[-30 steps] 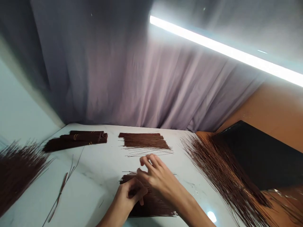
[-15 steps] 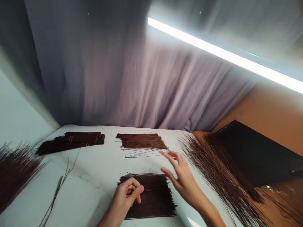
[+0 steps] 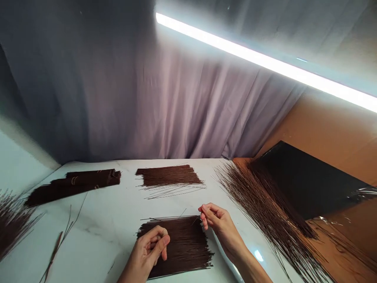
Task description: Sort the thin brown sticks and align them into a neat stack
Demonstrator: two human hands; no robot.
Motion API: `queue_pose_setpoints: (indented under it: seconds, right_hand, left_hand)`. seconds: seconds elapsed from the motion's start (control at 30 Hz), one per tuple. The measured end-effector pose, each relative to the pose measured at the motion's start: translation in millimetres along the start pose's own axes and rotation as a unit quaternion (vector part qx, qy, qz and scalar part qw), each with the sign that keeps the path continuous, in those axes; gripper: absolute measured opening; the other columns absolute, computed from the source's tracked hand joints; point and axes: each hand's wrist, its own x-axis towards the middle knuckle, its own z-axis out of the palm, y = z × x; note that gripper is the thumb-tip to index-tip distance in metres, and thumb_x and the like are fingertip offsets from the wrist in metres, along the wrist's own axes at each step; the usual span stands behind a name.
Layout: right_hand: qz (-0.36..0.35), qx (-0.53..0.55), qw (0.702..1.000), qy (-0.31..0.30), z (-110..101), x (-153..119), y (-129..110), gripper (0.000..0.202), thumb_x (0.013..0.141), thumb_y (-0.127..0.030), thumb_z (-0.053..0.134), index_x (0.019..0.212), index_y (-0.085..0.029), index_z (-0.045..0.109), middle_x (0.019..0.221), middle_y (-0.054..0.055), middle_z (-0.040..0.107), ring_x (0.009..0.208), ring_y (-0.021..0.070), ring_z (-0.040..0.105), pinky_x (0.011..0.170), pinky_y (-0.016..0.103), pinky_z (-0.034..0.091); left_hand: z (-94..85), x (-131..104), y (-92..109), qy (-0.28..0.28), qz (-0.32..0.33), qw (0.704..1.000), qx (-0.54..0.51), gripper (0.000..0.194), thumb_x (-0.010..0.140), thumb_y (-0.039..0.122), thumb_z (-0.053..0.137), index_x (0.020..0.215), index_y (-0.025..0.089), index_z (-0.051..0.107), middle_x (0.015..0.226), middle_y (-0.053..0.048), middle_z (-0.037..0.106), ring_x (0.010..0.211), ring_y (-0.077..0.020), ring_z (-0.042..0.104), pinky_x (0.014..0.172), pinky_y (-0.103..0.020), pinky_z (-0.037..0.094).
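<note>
A mat-like stack of thin dark brown sticks (image 3: 185, 247) lies on the white table in front of me. My left hand (image 3: 154, 245) is over its left side, thumb and fingers pinched together; whatever they hold is hidden. At the stack's far right corner is my right hand (image 3: 213, 216), its thumb and fingertips also closed in a pinch. A faint thin line shows close to those fingertips, too fine to tell whether it is held. Farther back lies a second stack of brown sticks (image 3: 169, 175), several loose ones along its near edge.
Dark bundles with pale ties (image 3: 85, 181) lie at the back left. A few tied sticks (image 3: 54, 251) and a large bunch (image 3: 13, 224) are on the left. Long loose sticks (image 3: 259, 204) spread along the right, beside a black sheet (image 3: 309, 181). A lit tube (image 3: 250, 57) hangs above.
My right hand has come nearer and its spread fingers have closed into a pinch. My left hand stays pinched over the near stack. The view has shifted slightly right.
</note>
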Motion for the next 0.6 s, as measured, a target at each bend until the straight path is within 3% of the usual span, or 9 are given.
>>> queue_pose_setpoints:
  seconds: [0.17, 0.27, 0.37, 0.47, 0.6]
  right_hand:
    - [-0.004, 0.013, 1.000, 0.017, -3, 8, 6, 0.049, 0.074, -0.060, 0.082, 0.079, -0.012, 0.072, 0.065, -0.001, 0.059, 0.052, 0.0064, 0.044, 0.052, 0.020, 0.038]
    - [0.008, 0.025, 0.999, 0.027, 8, 3, 26, 0.066, 0.070, -0.071, 0.079, 0.101, -0.013, 0.071, 0.056, -0.007, 0.048, 0.042, 0.0043, 0.034, 0.041, 0.018, 0.033]
    - [0.050, 0.038, 0.998, 0.004, 33, -11, 53, 0.080, 0.072, -0.078, 0.070, 0.117, -0.012, 0.066, 0.045, -0.013, 0.034, 0.033, 0.0034, 0.023, 0.032, 0.018, 0.028]
    - [0.017, 0.002, 1.000, -0.012, 56, -24, 66, 0.067, 0.078, -0.071, 0.072, 0.111, -0.013, 0.069, 0.050, -0.009, 0.045, 0.032, 0.0020, 0.027, 0.030, 0.017, 0.025]
    - [-0.029, -0.030, 0.999, -0.016, 68, -29, 58, 0.056, 0.078, -0.067, 0.073, 0.092, -0.013, 0.071, 0.057, -0.004, 0.053, 0.035, 0.0025, 0.035, 0.030, 0.015, 0.026]
  left_hand:
    - [4.6, 0, -8, 0.002, -0.001, 1.000, 0.012, 0.047, 0.087, 0.064, 0.065, 0.074, 0.019, 0.060, 0.051, 0.003, 0.054, 0.051, -0.0106, 0.033, 0.044, -0.021, 0.022]
    - [5.3, 2, -8, 0.024, -0.004, 0.999, -0.023, 0.048, 0.085, 0.065, 0.067, 0.074, 0.019, 0.058, 0.051, 0.004, 0.055, 0.045, -0.0079, 0.030, 0.043, -0.019, 0.023]
    - [6.2, 4, -5, 0.051, -0.001, 0.997, -0.059, 0.048, 0.082, 0.065, 0.070, 0.075, 0.019, 0.058, 0.053, 0.006, 0.055, 0.043, -0.0056, 0.029, 0.042, -0.017, 0.023]
    - [9.7, 3, -2, 0.069, -0.007, 0.995, -0.073, 0.050, 0.079, 0.067, 0.072, 0.074, 0.018, 0.060, 0.050, 0.006, 0.053, 0.041, -0.0044, 0.029, 0.041, -0.016, 0.023]
    - [18.0, 1, 0, 0.065, -0.016, 0.994, -0.086, 0.053, 0.080, 0.069, 0.068, 0.075, 0.017, 0.063, 0.048, 0.006, 0.053, 0.039, -0.0040, 0.029, 0.038, -0.015, 0.022]
